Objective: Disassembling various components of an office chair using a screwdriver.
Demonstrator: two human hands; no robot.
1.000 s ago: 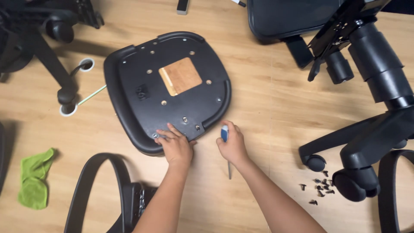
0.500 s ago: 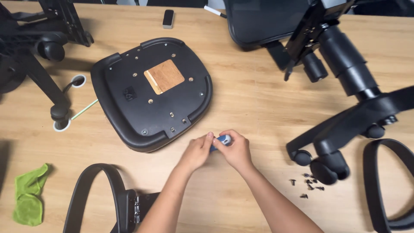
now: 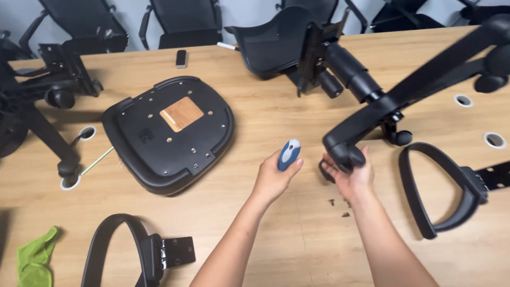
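My left hand [image 3: 272, 179] is raised above the wooden table [image 3: 265, 117] and grips a blue and grey screwdriver handle [image 3: 289, 153]; its shaft is hidden. To its right, my right hand [image 3: 351, 179] cups a black caster wheel [image 3: 345, 154] from below. That wheel sits at the end of a leg of the black chair base [image 3: 404, 95]. A few small dark screws [image 3: 338, 208] lie on the table just under my right wrist. The upturned black seat pan [image 3: 170, 133] with a wooden patch lies to the left of both hands.
A black armrest [image 3: 119, 250] lies at the front left and another armrest [image 3: 438, 191] at the right. A green cloth [image 3: 34, 258] sits at the bottom left corner. Another chair base [image 3: 37, 106] lies far left. A chair back [image 3: 276, 48] stands behind. Cable holes [image 3: 495, 140] pierce the table.
Both hands left the seat pan's edge and moved right. The screwdriver went from my right hand to my left. My right hand took hold of the caster wheel. The view tilted up.
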